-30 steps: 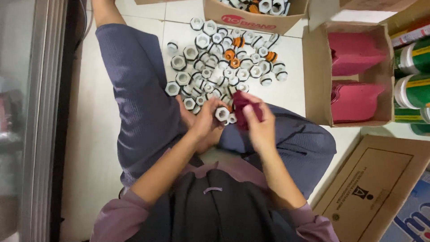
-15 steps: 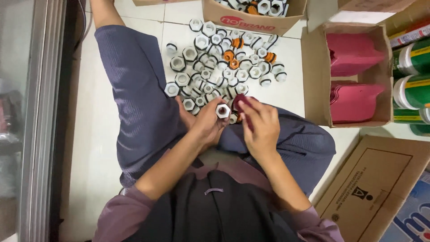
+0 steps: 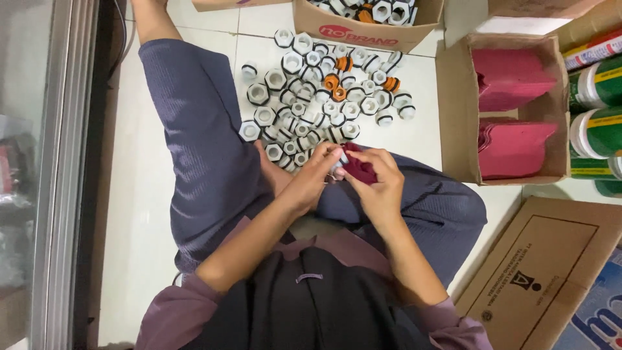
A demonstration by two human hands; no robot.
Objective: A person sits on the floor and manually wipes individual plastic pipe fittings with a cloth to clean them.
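I sit cross-legged on a tiled floor. My left hand (image 3: pixel 310 180) holds a small white fitting, mostly hidden behind its fingers, against a dark red pouch (image 3: pixel 358 167). My right hand (image 3: pixel 379 185) grips that pouch from the right side. Both hands meet above my lap, just in front of a heap of white hexagonal plastic fittings (image 3: pixel 311 97) with black rings, a few orange ones among them.
A cardboard box (image 3: pixel 453 110) at the right holds stacks of dark red pouches. Another box (image 3: pixel 363 29) of fittings stands at the far edge. Flat cartons (image 3: pixel 544 272) lie at the lower right, green-and-white cans (image 3: pixel 596 84) at the far right, a metal frame (image 3: pixel 65 162) at the left.
The white fitting, plainly visible in my left hand before, has moved against the red pouch and is now mostly covered. Both hands have drawn closer together.
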